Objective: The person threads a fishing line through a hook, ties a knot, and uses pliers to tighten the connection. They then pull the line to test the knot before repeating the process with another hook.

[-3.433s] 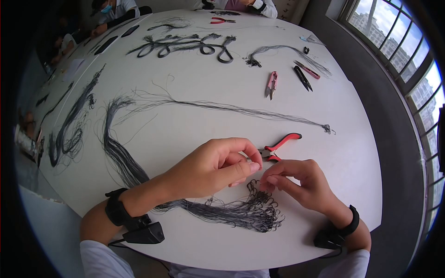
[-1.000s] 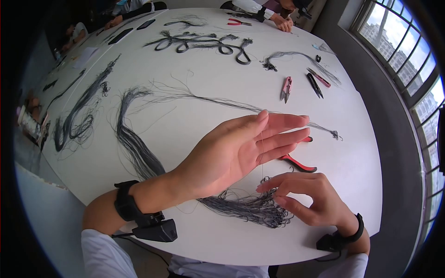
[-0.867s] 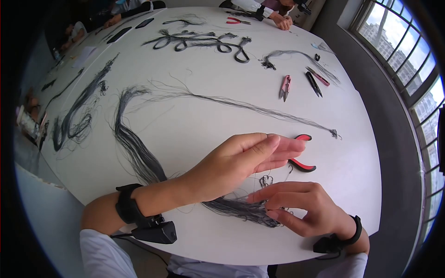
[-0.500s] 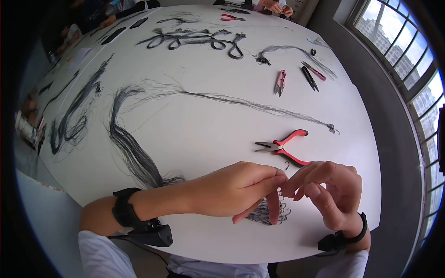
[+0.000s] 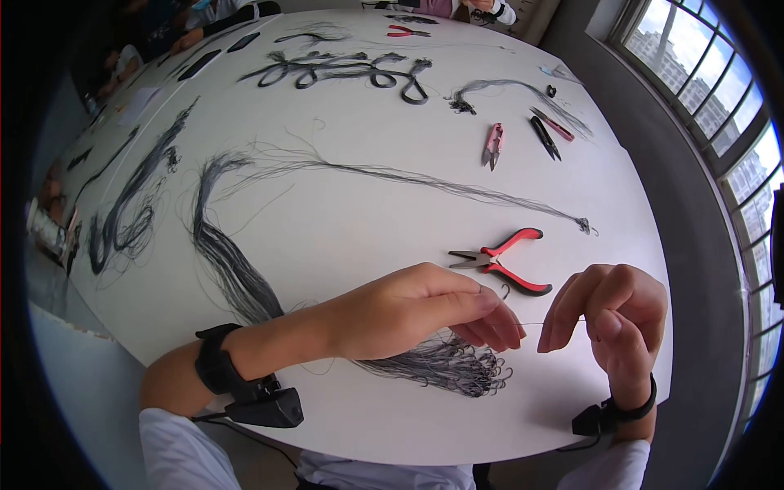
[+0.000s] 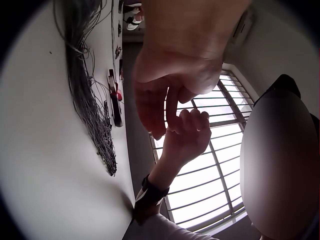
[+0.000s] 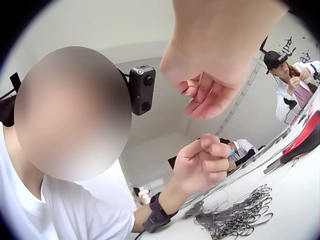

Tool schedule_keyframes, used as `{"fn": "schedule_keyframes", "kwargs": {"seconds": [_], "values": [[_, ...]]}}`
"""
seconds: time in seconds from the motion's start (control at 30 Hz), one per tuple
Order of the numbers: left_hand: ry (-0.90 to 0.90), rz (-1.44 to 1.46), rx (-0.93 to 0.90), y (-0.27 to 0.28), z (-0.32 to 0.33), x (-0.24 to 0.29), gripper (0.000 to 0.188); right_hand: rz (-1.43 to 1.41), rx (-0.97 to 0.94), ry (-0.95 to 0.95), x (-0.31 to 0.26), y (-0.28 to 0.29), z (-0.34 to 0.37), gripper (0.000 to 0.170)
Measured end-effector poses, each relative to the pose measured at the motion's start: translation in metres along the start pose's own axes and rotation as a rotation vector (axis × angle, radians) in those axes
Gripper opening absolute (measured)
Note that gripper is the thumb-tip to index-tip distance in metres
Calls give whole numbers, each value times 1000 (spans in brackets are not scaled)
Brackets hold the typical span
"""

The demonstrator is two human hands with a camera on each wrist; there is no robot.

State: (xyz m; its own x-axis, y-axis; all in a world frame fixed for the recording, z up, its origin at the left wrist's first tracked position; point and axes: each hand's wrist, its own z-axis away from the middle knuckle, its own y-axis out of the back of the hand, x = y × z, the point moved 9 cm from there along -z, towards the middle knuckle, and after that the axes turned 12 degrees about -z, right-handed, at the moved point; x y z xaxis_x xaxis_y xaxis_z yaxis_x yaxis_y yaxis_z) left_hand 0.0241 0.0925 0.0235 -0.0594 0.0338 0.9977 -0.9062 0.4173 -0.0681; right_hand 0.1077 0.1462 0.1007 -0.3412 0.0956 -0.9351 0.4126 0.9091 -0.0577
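Note:
My left hand (image 5: 425, 309) is over the bundle of fish hooks (image 5: 474, 369), its thumb pinching a thin fishing line (image 5: 531, 324) against the fingers. To its right my right hand (image 5: 616, 314) pinches the same line between thumb and curled fingers, and the line runs nearly level across the gap between them. Dark snelled lines tail off leftward from the hooks, partly hidden under my left forearm. One loose hook (image 5: 505, 291) lies beside red-handled pliers (image 5: 498, 260), just beyond my hands. In the right wrist view the hook bundle (image 7: 240, 215) lies on the table below both hands.
A long hank of dark line (image 5: 233, 269) bends across the white table (image 5: 367, 237) at left. Pink thread snips (image 5: 493, 147) and black snips (image 5: 545, 139) lie farther back. Looped hanks (image 5: 335, 72) lie beyond, and other people sit at the far edge.
My left hand has gone from spread fingers to a pinch. My right hand has lifted off the hook bundle and drawn rightward, stretching the line. The pliers are uncovered.

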Motion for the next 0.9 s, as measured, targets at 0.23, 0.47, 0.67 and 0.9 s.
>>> {"fn": "schedule_keyframes", "kwargs": {"seconds": [0.23, 0.47, 0.67, 0.9], "values": [[-248, -22, 185, 18, 2, 19, 43, -72, -274, -52, 6, -27, 0, 6], [-313, 369, 420, 62, 8, 27, 49, 363, -518, 68, 14, -74, 11, 8], [-295, 449, 384, 67, 14, 29, 51, 324, -548, 57, 40, -75, 20, 5], [-315, 459, 260, 40, 6, 37, 51, 260, -536, -121, 52, -69, 19, 5]]}}
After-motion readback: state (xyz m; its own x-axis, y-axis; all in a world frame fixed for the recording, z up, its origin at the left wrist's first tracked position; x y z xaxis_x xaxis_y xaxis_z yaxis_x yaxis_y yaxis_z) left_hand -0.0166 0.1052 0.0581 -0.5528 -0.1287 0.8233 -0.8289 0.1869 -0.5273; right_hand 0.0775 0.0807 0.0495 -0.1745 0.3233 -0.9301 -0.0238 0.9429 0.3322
